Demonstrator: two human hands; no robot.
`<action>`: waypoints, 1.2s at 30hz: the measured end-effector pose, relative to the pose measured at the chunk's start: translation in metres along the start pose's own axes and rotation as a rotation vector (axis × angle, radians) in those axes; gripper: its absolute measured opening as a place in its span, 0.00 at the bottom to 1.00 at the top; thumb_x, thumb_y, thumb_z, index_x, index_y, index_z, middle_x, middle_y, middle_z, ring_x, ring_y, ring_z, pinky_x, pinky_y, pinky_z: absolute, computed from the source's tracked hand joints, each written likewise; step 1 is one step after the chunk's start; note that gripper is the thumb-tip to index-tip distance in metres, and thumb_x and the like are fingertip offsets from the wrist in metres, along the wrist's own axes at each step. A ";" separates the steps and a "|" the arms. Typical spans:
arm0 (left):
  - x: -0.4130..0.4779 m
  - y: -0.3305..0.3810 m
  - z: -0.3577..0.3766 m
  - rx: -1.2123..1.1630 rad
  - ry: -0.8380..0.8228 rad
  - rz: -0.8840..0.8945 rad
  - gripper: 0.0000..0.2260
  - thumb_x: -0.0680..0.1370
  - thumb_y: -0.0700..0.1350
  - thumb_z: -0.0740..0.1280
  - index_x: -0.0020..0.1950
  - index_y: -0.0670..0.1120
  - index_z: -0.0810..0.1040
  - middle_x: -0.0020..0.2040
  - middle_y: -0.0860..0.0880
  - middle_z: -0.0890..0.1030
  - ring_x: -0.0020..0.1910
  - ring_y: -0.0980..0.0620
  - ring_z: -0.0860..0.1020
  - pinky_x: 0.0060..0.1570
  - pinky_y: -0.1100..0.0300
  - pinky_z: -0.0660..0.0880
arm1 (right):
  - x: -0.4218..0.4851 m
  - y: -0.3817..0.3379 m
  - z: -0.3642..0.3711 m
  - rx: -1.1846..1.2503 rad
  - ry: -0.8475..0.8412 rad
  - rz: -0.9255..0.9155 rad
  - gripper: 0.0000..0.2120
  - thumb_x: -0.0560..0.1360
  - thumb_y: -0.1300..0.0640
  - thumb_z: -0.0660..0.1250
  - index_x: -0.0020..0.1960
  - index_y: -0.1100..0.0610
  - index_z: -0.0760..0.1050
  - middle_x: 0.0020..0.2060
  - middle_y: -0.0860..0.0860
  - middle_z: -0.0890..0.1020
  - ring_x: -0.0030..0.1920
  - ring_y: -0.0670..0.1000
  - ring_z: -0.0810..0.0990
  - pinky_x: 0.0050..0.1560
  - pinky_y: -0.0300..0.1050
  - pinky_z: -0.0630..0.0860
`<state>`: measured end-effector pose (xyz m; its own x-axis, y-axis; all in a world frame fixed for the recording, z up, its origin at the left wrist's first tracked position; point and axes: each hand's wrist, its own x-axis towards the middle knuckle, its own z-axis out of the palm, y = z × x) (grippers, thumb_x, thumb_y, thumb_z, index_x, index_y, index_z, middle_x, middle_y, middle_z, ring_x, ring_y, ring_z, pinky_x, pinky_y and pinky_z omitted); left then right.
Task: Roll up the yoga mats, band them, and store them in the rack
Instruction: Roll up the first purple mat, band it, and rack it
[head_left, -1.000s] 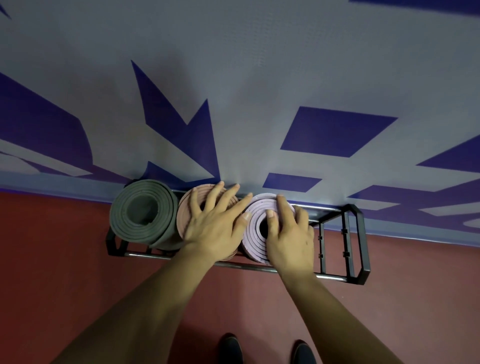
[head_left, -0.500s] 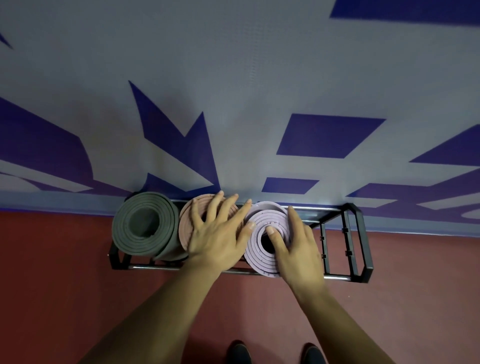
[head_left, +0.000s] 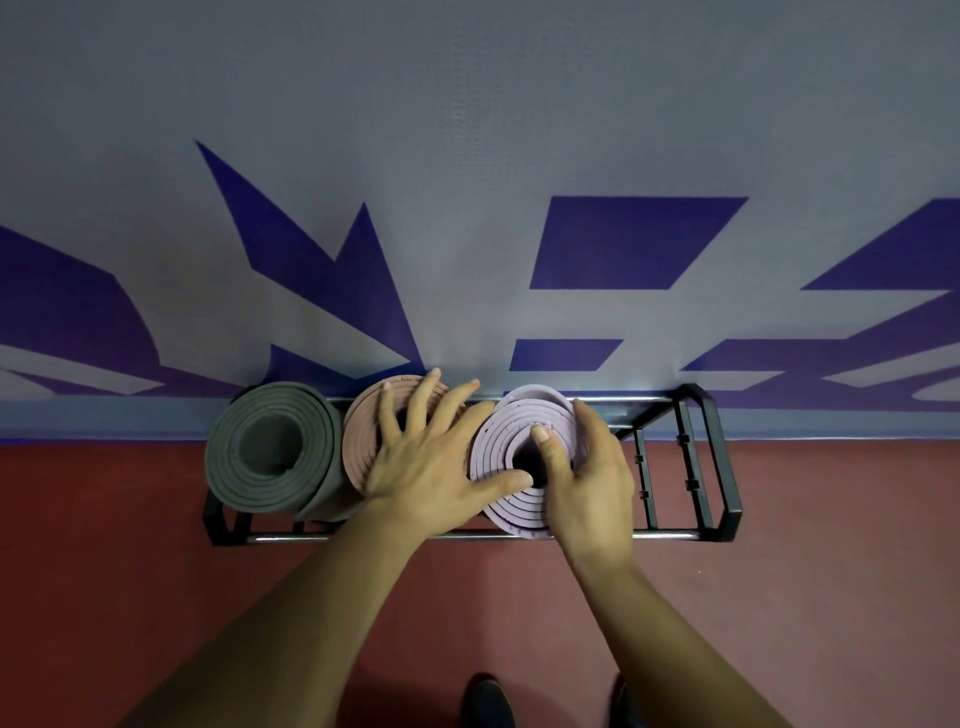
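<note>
Three rolled mats stand on end in the black metal rack (head_left: 723, 467) against the wall: a green mat (head_left: 270, 447) on the left, a pink mat (head_left: 361, 441) in the middle and a lilac mat (head_left: 501, 434) to its right. My left hand (head_left: 431, 460) lies spread flat on top of the pink mat, its thumb reaching onto the lilac roll. My right hand (head_left: 595, 478) grips the lilac mat, thumb in the hollow core and fingers curled round the roll's right side. No bands are visible from above.
The rack's right end holds no mat, only upright divider bars (head_left: 644, 467). A grey wall with blue shapes (head_left: 623, 244) rises right behind the rack. Red floor (head_left: 104, 571) lies in front, with my shoes (head_left: 488, 701) at the bottom edge.
My right hand went from lying on top of the lilac mat to gripping it with the thumb in the core. My left thumb stretched across onto the lilac roll.
</note>
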<state>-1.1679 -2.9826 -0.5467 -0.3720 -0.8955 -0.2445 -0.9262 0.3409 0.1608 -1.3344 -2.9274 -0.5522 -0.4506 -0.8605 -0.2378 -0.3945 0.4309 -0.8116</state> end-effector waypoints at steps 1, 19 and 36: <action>0.000 0.001 0.001 0.002 0.004 0.005 0.49 0.65 0.82 0.34 0.79 0.60 0.58 0.81 0.58 0.53 0.81 0.47 0.41 0.74 0.33 0.39 | -0.001 -0.001 -0.001 -0.013 0.005 0.004 0.27 0.81 0.40 0.65 0.77 0.47 0.67 0.71 0.46 0.74 0.70 0.47 0.71 0.64 0.41 0.66; -0.002 0.002 0.021 -0.044 0.175 -0.002 0.25 0.84 0.54 0.43 0.80 0.53 0.61 0.79 0.53 0.65 0.80 0.47 0.59 0.74 0.33 0.56 | 0.010 0.007 0.011 -0.556 -0.001 -0.312 0.27 0.83 0.41 0.48 0.79 0.46 0.64 0.79 0.52 0.66 0.79 0.58 0.60 0.78 0.60 0.57; -0.022 0.007 0.029 -0.025 0.137 -0.067 0.30 0.85 0.55 0.35 0.80 0.48 0.63 0.81 0.51 0.60 0.81 0.48 0.56 0.73 0.31 0.58 | 0.021 -0.009 0.034 -0.738 -0.022 -0.316 0.25 0.83 0.40 0.51 0.76 0.47 0.67 0.74 0.53 0.69 0.76 0.59 0.63 0.75 0.59 0.61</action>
<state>-1.1681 -2.9522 -0.5679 -0.2957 -0.9473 -0.1232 -0.9464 0.2730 0.1725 -1.3133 -2.9582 -0.5678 -0.2165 -0.9736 -0.0724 -0.9318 0.2282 -0.2822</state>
